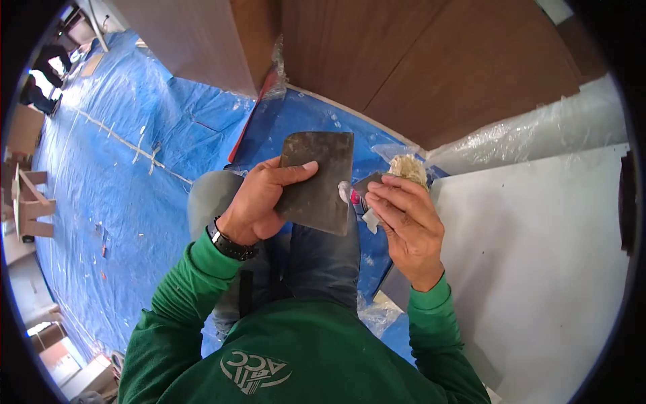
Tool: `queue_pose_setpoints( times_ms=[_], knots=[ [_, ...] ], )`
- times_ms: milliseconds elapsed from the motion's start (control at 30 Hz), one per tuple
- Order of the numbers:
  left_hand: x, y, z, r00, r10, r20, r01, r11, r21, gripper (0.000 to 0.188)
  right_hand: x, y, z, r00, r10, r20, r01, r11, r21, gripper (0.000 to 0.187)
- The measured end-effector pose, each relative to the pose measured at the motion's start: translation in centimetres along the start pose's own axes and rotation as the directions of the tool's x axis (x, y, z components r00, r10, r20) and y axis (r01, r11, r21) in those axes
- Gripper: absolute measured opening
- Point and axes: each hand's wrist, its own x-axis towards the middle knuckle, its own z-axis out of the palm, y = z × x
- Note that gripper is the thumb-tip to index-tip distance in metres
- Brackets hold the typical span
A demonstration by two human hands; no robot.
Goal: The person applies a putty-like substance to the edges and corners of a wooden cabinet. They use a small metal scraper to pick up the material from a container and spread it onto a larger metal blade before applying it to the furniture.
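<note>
My left hand (266,192) grips a dark grey, flat rectangular plate (316,178) with one rounded corner, thumb on its upper face and fingers beneath. Just right of it, my right hand (410,222) pinches a small dark flat piece (367,183), possibly a scraper, between thumb and fingers. Close to the plate's right edge is a whitish lump (344,191); whether it sticks to the plate or lies beyond, I cannot tell. A crumpled cream-coloured bundle (407,167) in clear plastic shows behind my right fingers.
Blue plastic sheeting (128,209) covers the floor. Brown wooden panels (431,60) stand ahead, and a large white panel (538,256) lies to my right. Wooden pieces (30,202) sit at the far left, where a person's legs (44,94) show. A red strip (245,128) leans near the panel corner.
</note>
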Motion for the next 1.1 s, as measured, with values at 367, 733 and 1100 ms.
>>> queue_pose_setpoints(
  times_ms=[367, 733, 1100],
  knots=[
    [-1.1, 6.6, -1.9, 0.994, 0.072, -0.083, -0.071, 0.997, 0.021, 0.023, 8.0, -0.7, 2.4, 0.956, -0.190, 0.225, 0.205, 0.977, -0.049, 0.029],
    [-11.4, 18.4, 2.2, 0.970, 0.068, -0.233, -0.075, 0.997, -0.022, 0.023, 25.0, -9.4, -3.4, 0.850, -0.197, 0.488, 0.143, 0.979, 0.146, 0.036],
    [-29.5, 27.8, 13.5, 0.914, 0.197, -0.354, -0.256, 0.958, -0.128, 0.024, 36.7, -24.1, -13.4, 0.806, -0.365, 0.466, 0.243, 0.922, 0.301, 0.037]
  ],
)
